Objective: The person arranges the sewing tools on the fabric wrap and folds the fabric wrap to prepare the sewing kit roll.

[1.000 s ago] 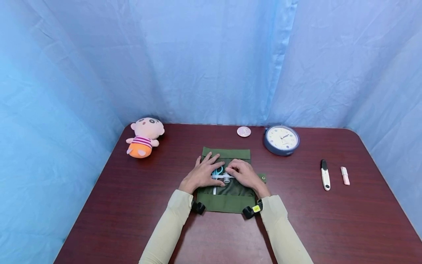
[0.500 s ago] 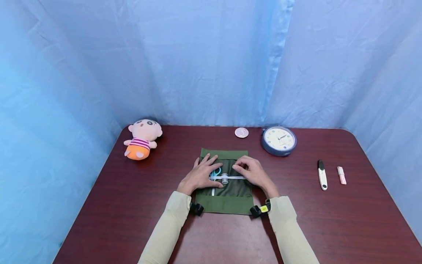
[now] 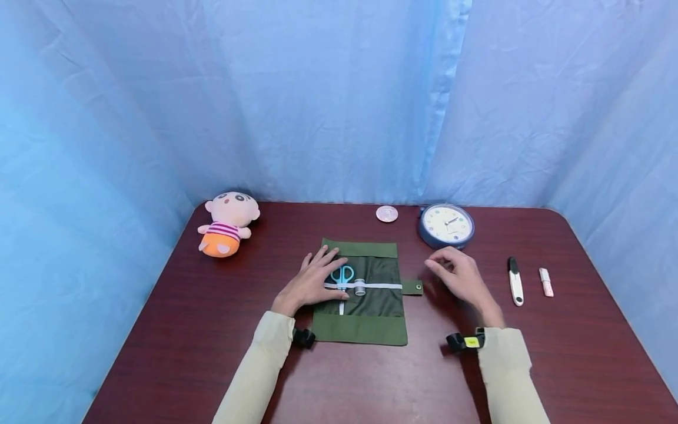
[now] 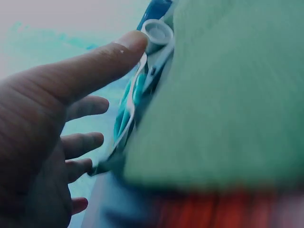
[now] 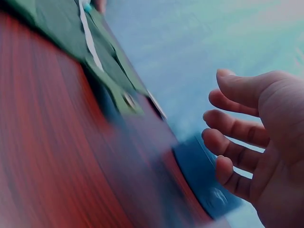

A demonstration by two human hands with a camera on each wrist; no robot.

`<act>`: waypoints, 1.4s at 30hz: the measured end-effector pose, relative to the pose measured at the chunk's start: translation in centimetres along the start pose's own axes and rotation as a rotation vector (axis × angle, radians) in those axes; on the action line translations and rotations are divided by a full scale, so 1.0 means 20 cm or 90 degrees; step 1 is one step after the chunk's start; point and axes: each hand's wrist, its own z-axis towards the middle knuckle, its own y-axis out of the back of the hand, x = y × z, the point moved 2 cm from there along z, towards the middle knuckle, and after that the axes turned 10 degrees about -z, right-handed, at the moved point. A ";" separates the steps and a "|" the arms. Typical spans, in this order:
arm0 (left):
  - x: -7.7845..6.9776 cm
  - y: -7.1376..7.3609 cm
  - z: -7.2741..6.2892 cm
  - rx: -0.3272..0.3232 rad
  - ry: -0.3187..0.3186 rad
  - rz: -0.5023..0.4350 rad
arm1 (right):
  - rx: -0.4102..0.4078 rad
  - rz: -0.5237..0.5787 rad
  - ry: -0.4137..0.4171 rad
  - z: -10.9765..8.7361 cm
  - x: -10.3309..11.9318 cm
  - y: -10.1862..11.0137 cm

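Both your hands are free of any grip. Your left hand (image 3: 309,281) lies spread over the left side of the green pouch (image 3: 360,328), though its pressure can't be told; your right hand (image 3: 462,281) hangs loosely bent, right of the snap tab (image 3: 410,287). It has just left the white band (image 3: 384,286) and swung right, so the scissors (image 3: 341,274) and spool (image 3: 359,290), between your hands, seem secured by the band alone. Your right wrist wears a yellow label (image 3: 471,342), too small to read. Just past that hand, the clock (image 3: 446,225) shows illegible figures; farther right lie a cutter (image 3: 516,282) and a pink-and-white stick (image 3: 546,282). Ahead, between your hands, a round disc (image 3: 386,214) bears unreadable print. Left of your left hand sits a doll (image 3: 229,221).
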 end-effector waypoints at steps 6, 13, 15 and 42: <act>0.04 0.03 -0.05 -0.031 -0.001 -0.007 | -0.077 -0.032 -0.045 -0.09 -0.14 0.13; 0.07 0.04 -0.10 -0.029 -0.005 -0.019 | -0.141 -0.069 -0.143 -0.23 -0.24 0.25; 0.08 0.05 -0.12 -0.028 -0.001 -0.023 | -0.161 -0.079 -0.172 -0.27 -0.27 0.27; 0.18 0.04 -0.19 -0.008 0.009 -0.031 | -0.143 -0.150 -0.403 -0.58 -0.47 0.33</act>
